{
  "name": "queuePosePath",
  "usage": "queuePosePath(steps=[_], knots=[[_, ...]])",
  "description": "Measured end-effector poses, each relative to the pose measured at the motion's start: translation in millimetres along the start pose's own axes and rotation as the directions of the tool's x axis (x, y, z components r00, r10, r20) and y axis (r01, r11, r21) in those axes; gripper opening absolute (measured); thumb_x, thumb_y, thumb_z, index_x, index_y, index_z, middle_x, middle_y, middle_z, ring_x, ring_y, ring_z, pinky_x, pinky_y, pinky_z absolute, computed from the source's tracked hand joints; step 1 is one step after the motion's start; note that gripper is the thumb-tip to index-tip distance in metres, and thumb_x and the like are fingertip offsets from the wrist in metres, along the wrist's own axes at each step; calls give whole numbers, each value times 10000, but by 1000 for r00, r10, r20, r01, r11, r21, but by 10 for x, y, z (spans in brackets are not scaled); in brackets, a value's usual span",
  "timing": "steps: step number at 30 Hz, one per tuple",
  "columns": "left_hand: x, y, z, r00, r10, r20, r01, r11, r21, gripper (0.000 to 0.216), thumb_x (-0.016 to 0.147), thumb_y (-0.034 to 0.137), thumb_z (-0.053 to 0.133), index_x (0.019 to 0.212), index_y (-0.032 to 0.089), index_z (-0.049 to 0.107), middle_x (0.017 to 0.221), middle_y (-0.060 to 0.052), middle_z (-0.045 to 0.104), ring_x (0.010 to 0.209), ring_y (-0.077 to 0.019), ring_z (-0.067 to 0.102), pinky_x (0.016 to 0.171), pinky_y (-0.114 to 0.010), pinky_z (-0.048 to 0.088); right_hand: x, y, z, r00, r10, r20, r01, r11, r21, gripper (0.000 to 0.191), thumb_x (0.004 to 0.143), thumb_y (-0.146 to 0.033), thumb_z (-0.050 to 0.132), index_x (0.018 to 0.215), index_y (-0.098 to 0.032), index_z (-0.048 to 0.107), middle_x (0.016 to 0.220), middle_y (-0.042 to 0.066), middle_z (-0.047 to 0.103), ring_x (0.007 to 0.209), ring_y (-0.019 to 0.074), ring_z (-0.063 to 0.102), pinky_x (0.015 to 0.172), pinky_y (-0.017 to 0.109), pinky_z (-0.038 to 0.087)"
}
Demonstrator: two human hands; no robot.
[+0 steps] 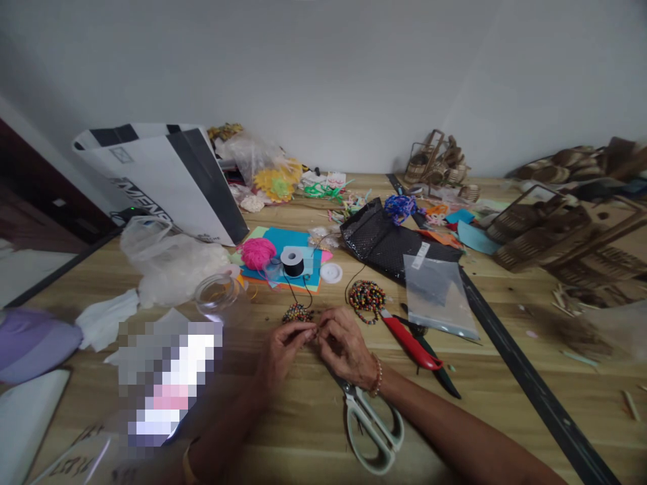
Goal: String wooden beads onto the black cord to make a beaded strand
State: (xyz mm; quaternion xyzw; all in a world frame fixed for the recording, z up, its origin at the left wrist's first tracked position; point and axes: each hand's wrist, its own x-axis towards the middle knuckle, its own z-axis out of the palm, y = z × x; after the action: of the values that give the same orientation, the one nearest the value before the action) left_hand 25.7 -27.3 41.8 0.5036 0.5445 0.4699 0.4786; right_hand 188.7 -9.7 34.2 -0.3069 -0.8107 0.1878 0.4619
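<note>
My left hand (286,347) and my right hand (346,347) meet above the table, thumbs and fingers pinched together almost touching. What lies between the fingertips is too small to make out. Just behind them is a heap of multicoloured strung beads (297,312), with black cord running back towards a spool of black cord (292,261). A larger coil of beaded string (367,300) lies behind my right hand. White-handled scissors (374,431) rest partly beneath my right hand and wrist, blades hidden. To the right, a red-handled tool (412,342) lies beside dark green-handled pliers (439,367).
At left are a lit phone (174,387), a clear jar (217,296), a plastic bag (166,269) and a tall paper bag (166,182). Pink yarn (258,253) sits on coloured sheets (283,237). A black bubble mailer (384,239), clear pouch (439,293) and woven baskets (530,232) stand right.
</note>
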Motion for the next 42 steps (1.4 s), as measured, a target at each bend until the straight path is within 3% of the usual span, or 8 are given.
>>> queuePosePath(steps=[9, 29, 42], knots=[[-5, 37, 10, 1000, -7, -8, 7, 1000, -21, 136, 672, 276, 690, 753, 191, 760, 784, -53, 760, 769, -220, 689, 759, -313, 539, -4, 3, -2, 1000, 2, -7, -2, 1000, -2, 101, 782, -108, 507, 774, -208, 498, 879, 57, 573, 861, 207, 528, 757, 367, 423], [-9, 38, 7, 995, 97, 13, -97, 995, 33, 115, 691, 222, 663, 740, 181, 758, 796, -57, 751, 780, -202, 677, 762, -283, 524, -7, 6, 10, 1000, 5, -6, -5, 1000, 13, 93, 799, -114, 506, 777, -203, 498, 881, 59, 576, 860, 205, 522, 758, 373, 422], [4, -51, -4, 998, 47, 29, -48, 998, 37, 139, 692, 241, 658, 770, 175, 752, 810, -51, 760, 789, -202, 684, 764, -283, 526, -14, 13, 4, 1000, -4, -11, 5, 1000, 16, 88, 820, -116, 505, 803, -201, 515, 909, 65, 580, 867, 203, 524, 756, 358, 421]])
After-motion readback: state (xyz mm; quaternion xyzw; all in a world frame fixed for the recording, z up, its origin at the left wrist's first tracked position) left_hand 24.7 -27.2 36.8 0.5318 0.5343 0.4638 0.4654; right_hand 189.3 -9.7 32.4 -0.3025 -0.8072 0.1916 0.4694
